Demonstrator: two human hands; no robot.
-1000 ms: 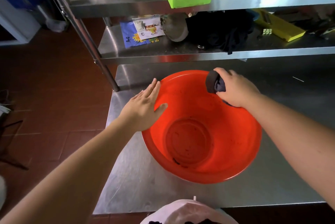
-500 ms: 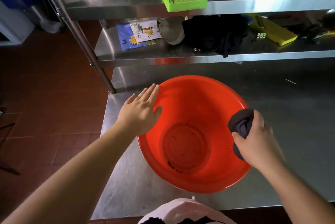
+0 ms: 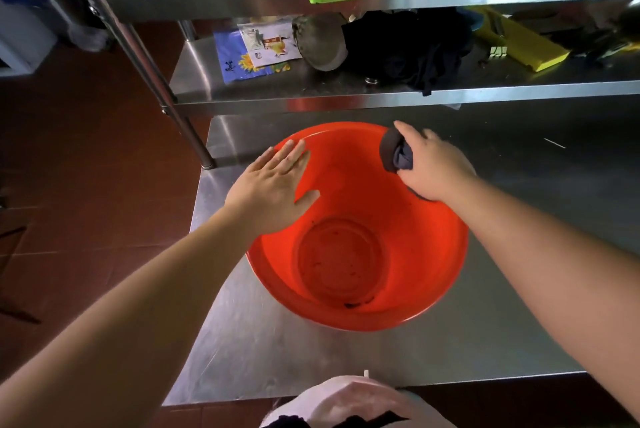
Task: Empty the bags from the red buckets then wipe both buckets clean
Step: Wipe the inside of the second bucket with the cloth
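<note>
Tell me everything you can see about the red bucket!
The bucket is round, wide and bright orange-red, and looks like smooth plastic. It stands upright on the steel table. No bag is inside, only dark specks and a small smear of dirt on its flat round bottom. The left hand rests flat on its left rim, fingers straight. The right hand presses a dark cloth against the far right of its inner wall.

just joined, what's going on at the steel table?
A person is wiping out a red bucket that sits on the steel table. The left hand lies flat on the near-left rim, steadying it. The right hand grips a dark cloth against the inner wall near the far rim. No bag is inside; dark specks show on the bottom. Only one bucket is in view.
</note>
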